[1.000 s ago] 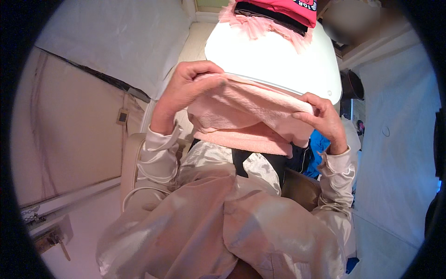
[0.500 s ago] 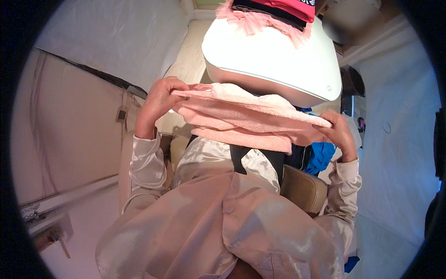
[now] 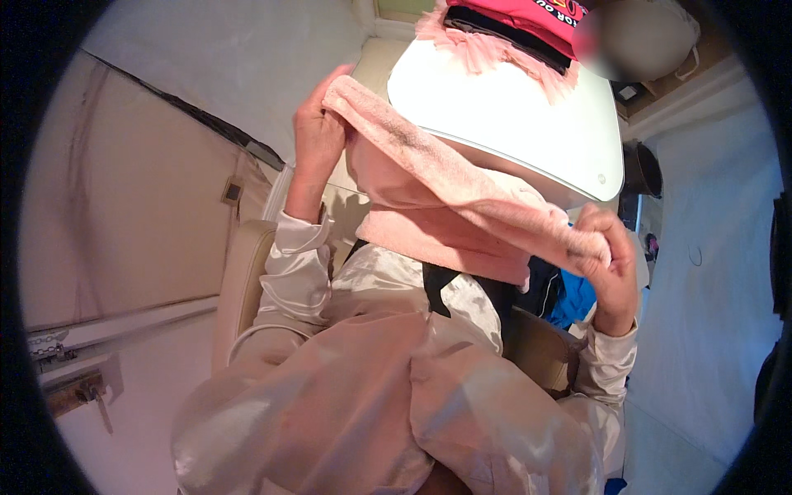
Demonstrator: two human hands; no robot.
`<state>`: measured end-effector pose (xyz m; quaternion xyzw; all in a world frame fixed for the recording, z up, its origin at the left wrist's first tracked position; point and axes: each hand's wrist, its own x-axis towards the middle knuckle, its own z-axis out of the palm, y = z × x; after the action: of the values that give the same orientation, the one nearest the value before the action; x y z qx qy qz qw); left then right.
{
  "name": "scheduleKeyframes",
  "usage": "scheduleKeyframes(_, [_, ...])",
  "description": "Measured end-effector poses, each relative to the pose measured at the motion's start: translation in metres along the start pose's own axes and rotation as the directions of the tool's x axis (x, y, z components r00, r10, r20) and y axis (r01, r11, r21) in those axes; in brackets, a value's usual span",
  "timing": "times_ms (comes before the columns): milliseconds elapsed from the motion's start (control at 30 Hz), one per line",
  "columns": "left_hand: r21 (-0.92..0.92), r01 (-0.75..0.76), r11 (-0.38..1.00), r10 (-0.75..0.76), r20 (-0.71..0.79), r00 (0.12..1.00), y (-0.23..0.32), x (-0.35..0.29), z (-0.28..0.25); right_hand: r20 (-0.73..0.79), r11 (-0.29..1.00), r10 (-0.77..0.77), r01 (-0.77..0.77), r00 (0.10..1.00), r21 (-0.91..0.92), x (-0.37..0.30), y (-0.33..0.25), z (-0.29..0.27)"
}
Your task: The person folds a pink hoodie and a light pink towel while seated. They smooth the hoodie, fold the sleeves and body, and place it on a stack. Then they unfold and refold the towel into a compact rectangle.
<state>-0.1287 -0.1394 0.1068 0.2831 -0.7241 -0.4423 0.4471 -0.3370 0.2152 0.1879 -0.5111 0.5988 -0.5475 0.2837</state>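
Observation:
A soft pink towel-like cloth [image 3: 437, 186] is stretched between my two hands above my lap. My left hand [image 3: 322, 132] grips its upper left corner, raised higher than the other end. At the lower right, my right hand [image 3: 609, 256] is closed on the opposite end. The upper edge is folded into a thick band that slopes down to the right. Below that band the rest of the cloth hangs in loose folds over my lap. Whether it is a towel or a garment, I cannot tell.
Beyond the cloth stands a white rounded table [image 3: 511, 115], with a stack of folded clothes [image 3: 520, 33] in red, black and pink tulle at its far side. A dark bin [image 3: 642, 169] is at the right. Blue fabric [image 3: 572, 301] lies beside my beige chair [image 3: 245, 280].
My left hand has risen with its end of the cloth, and my right hand has dropped somewhat. The cloth's upper edge, nearly level before, now slants steeply. The whole view has shifted slightly.

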Motion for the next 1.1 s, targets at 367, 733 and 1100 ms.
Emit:
scheduleKeyframes(367, [0.088, -0.363, 0.928, 0.344, 0.176, 0.922, 0.026, -0.004, 0.02, 0.451, 0.968, -0.083, 0.179, 0.889, -0.174, 0.036, -0.027, 0.075])
scheduleKeyframes(733, [-0.372, -0.086, 0.924, 0.248, 0.413, 0.876, 0.04, -0.044, 0.026, 0.363, 0.879, -0.147, 0.29, 0.92, -0.38, 0.068, -0.04, 0.082])
scheduleKeyframes(1100, [-0.584, 0.7, 0.412, -0.515, 0.484, 0.707, 0.018, -0.087, 0.062, 0.369, 0.877, 0.234, -0.36, 0.899, 0.32, 0.067, 0.032, 0.085])
